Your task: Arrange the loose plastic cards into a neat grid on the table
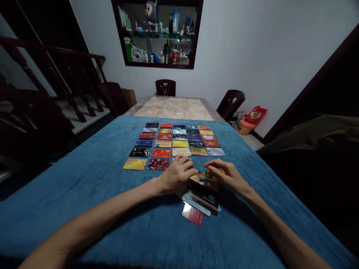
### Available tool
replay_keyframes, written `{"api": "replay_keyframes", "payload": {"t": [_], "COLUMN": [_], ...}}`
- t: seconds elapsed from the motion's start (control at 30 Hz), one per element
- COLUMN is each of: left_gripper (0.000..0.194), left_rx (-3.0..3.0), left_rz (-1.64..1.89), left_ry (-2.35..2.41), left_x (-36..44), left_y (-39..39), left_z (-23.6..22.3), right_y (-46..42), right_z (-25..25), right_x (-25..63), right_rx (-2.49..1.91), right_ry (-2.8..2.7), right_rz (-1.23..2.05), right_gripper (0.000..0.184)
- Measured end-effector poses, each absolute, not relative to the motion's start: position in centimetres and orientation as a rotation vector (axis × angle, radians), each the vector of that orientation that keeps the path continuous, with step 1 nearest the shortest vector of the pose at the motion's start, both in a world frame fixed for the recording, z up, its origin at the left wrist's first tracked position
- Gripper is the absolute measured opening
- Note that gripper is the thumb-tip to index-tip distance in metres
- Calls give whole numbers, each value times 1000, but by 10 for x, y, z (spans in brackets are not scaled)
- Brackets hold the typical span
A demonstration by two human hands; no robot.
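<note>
My left hand (178, 175) is closed around the left edge of a fanned stack of plastic cards (200, 198). At the top of that stack a glossy gold-and-dark card (203, 178) is tilted up between my hands. My right hand (228, 177) has its fingers bent and closed at that card's right end; its fingertips partly hide what they grip. From the bottom of the stack a red card (193, 215) sticks out. Beyond my hands lie several rows of coloured cards, among them a yellow card (134, 164) and a dark red card (158, 164). My left hand partly covers the nearest row.
A blue cloth (98, 179) covers the near part of the table, with a marbled tabletop (176, 106) beyond it. Dark wooden chairs stand around, one at the far end (165, 87) and one at the right (231, 102). Dark fabric (314, 129) hangs at right.
</note>
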State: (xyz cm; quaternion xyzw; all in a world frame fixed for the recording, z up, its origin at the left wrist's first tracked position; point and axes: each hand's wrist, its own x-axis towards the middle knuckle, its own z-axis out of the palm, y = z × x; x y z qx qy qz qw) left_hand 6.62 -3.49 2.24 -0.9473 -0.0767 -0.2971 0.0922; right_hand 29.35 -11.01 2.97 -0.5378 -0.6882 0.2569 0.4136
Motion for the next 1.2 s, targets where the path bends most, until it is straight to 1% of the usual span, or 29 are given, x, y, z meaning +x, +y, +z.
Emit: {"api": "replay_keyframes", "payload": {"t": [0.1, 0.23, 0.43, 0.5, 0.67, 0.8, 1.07, 1.2], "left_gripper": [20, 21, 26, 27, 29, 30, 27, 31], "left_rx": [-2881, -2948, -3011, -3016, -2997, -2977, -2920, -2857], "left_rz": [-848, -813, -721, -714, -784, -789, -778, -812], "left_ry": [-293, -353, -436, -441, -425, -424, -451, -432], "left_x": [66, 66, 65, 65, 65, 64, 64, 63], "left_y": [-33, -29, -27, -27, -28, -28, -27, -27], "left_z": [22, 22, 22, 23, 21, 20, 21, 21], "right_y": [-113, -118, -118, -117, -114, -113, -112, -111], "right_z": [34, 38, 34, 30, 22, 20, 19, 15], "right_x": [294, 294, 293, 294, 294, 293, 293, 295], "right_rx": [-1341, -1289, -1291, -1312, -1357, -1363, -1392, -1408], "right_ry": [-1745, -1883, -2035, -2080, -2244, -2281, -2155, -2014], "right_rz": [638, 601, 460, 383, 134, 34, 85, 145], "right_gripper": [34, 28, 20, 21, 33, 34, 25, 22]}}
